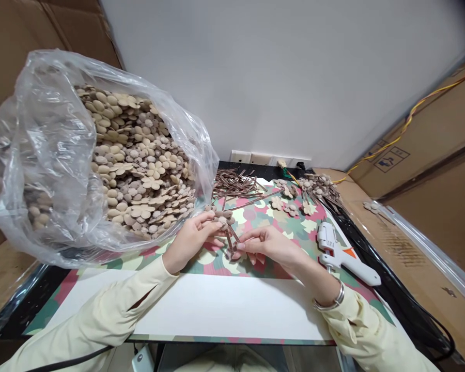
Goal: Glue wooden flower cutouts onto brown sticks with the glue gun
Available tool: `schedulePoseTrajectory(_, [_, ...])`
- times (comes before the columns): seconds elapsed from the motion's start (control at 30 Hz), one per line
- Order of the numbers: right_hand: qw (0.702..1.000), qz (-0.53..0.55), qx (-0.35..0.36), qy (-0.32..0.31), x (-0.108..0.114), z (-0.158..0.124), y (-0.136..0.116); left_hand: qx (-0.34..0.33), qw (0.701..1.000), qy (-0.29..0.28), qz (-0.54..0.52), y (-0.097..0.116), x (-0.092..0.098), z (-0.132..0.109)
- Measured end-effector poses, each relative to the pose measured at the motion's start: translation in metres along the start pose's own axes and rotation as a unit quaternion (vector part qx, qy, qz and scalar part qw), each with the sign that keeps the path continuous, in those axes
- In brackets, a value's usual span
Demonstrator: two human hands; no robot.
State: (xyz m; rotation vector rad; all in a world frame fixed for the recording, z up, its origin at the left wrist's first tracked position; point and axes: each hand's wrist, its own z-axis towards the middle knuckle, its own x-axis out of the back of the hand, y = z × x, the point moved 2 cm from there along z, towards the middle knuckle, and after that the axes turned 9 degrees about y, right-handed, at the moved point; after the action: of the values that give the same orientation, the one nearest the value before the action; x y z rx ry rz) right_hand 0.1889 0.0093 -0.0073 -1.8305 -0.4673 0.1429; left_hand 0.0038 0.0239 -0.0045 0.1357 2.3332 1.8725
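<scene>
Camouflage-patterned table mat (294, 227) against a white wall. Left hand (191, 238) pinches a felt flower (221, 217); right hand (269, 244) pinches its ribbon strips (231, 242), mid-mat. Flower-filled plastic bag (81, 155) far left; glue gun (343, 254) right.

Both forearms reach forward in pale sleeves; the left hand (191, 238) and right hand (269, 244) meet at centre, fingers pinched, palms turned down.
</scene>
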Motion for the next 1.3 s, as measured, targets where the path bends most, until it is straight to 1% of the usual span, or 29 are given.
schedulePoseTrajectory(0.1, [0.998, -0.061, -0.011, -0.029, 0.008, -0.001, -0.003, -0.01, 0.998, 0.008, -0.056, 0.002, 0.003, 0.001])
schedulePoseTrajectory(0.13, [0.995, -0.101, -0.01, -0.024, 0.015, -0.001, -0.003, -0.016, 0.997, 0.009, -0.069, 0.003, 0.004, 0.001])
schedulePoseTrajectory(0.17, [0.988, -0.154, -0.002, 0.002, 0.023, -0.001, -0.004, -0.021, 0.997, 0.01, -0.078, 0.004, 0.005, 0.001])
schedulePoseTrajectory(0.2, [0.975, -0.215, 0.012, 0.053, 0.033, 0.0, -0.005, -0.023, 0.996, 0.008, -0.081, 0.006, 0.006, 0.001])
schedulePoseTrajectory(0.27, [0.927, -0.308, 0.054, 0.209, 0.053, 0.0, -0.01, -0.022, 0.997, 0.0, -0.078, 0.007, 0.006, 0.001])
schedulePoseTrajectory(0.3, [0.906, -0.309, 0.076, 0.278, 0.059, -0.001, -0.013, -0.017, 0.997, -0.007, -0.072, 0.007, 0.006, 0.0])
schedulePoseTrajectory(0.33, [0.902, -0.277, 0.096, 0.317, 0.062, -0.002, -0.015, -0.011, 0.998, -0.014, -0.062, 0.006, 0.004, 0.0])
schedulePoseTrajectory(0.37, [0.916, -0.217, 0.112, 0.319, 0.06, -0.002, -0.017, -0.008, 0.998, -0.023, -0.05, 0.005, 0.003, -0.001])
schedulePoseTrajectory(0.4, [0.939, -0.143, 0.125, 0.286, 0.054, -0.002, -0.018, -0.007, 0.999, -0.031, -0.034, 0.004, 0.001, -0.002])
schedulePoseTrajectory(0.43, [0.96, -0.071, 0.137, 0.234, 0.045, -0.001, -0.019, -0.009, 0.999, -0.042, -0.017, 0.003, -0.001, -0.003])
schedulePoseTrajectory(0.47, [0.973, -0.014, 0.147, 0.18, 0.034, -0.001, -0.019, -0.013, 0.999, -0.052, 0.001, 0.001, -0.003, -0.004])
schedulePoseTrajectory(0.5, [0.978, 0.023, 0.155, 0.137, 0.023, -0.001, -0.019, -0.021, 0.998, -0.063, 0.02, 0.0, -0.005, -0.006])
schedulePoseTrajectory(0.53, [0.98, 0.042, 0.162, 0.11, 0.013, -0.001, -0.018, -0.031, 0.996, -0.074, 0.036, -0.001, -0.007, -0.007])
schedulePoseTrajectory(0.57, [0.98, 0.05, 0.169, 0.096, 0.004, -0.001, -0.017, -0.04, 0.994, -0.083, 0.052, -0.002, -0.009, -0.009])
schedulePoseTrajectory(0.67, [0.975, 0.052, 0.19, 0.101, -0.01, -0.002, -0.014, -0.062, 0.989, -0.098, 0.094, -0.002, -0.011, -0.013])
schedulePoseTrajectory(0.73, [0.972, 0.048, 0.204, 0.108, -0.011, -0.002, -0.014, -0.087, 0.984, -0.081, 0.129, -0.002, -0.011, -0.014])
schedulePoseTrajectory(0.83, [0.963, 0.021, 0.239, 0.125, -0.009, -0.003, -0.015, -0.147, 0.969, -0.044, 0.192, -0.002, -0.011, -0.014])
schedulePoseTrajectory(0.9, [0.95, -0.015, 0.274, 0.146, -0.009, -0.004, -0.016, -0.172, 0.963, -0.037, 0.206, -0.003, -0.011, -0.013])
schedulePoseTrajectory(1.0, [0.914, -0.091, 0.344, 0.194, -0.01, -0.007, -0.015, -0.197, 0.96, -0.036, 0.196, -0.005, -0.011, -0.012])
schedulePoseTrajectory(1.03, [0.895, -0.124, 0.372, 0.211, -0.011, -0.009, -0.015, -0.212, 0.957, -0.033, 0.198, -0.006, -0.01, -0.013])
schedulePoseTrajectory(1.1, [0.841, -0.195, 0.442, 0.242, -0.012, -0.012, -0.013, -0.248, 0.944, -0.027, 0.215, -0.006, -0.009, -0.014])
schedulePoseTrajectory(1.17, [0.778, -0.256, 0.515, 0.255, -0.014, -0.015, -0.011, -0.294, 0.922, -0.016, 0.25, -0.006, -0.007, -0.015])
schedulePoseTrajectory(1.2, [0.751, -0.275, 0.543, 0.256, -0.014, -0.016, -0.01, -0.319, 0.908, -0.009, 0.27, -0.007, -0.006, -0.016])
schedulePoseTrajectory(1.23, [0.731, -0.287, 0.564, 0.255, -0.014, -0.016, -0.009, -0.344, 0.893, -0.001, 0.29, -0.007, -0.005, -0.017])
schedulePoseTrajectory(1.27, [0.722, -0.292, 0.574, 0.253, -0.014, -0.016, -0.007, -0.369, 0.877, 0.007, 0.308, -0.008, -0.004, -0.017])
schedulePoseTrajectory(1.3, [0.719, -0.293, 0.579, 0.25, -0.014, -0.016, -0.006, -0.394, 0.861, 0.014, 0.321, -0.009, -0.003, -0.018])
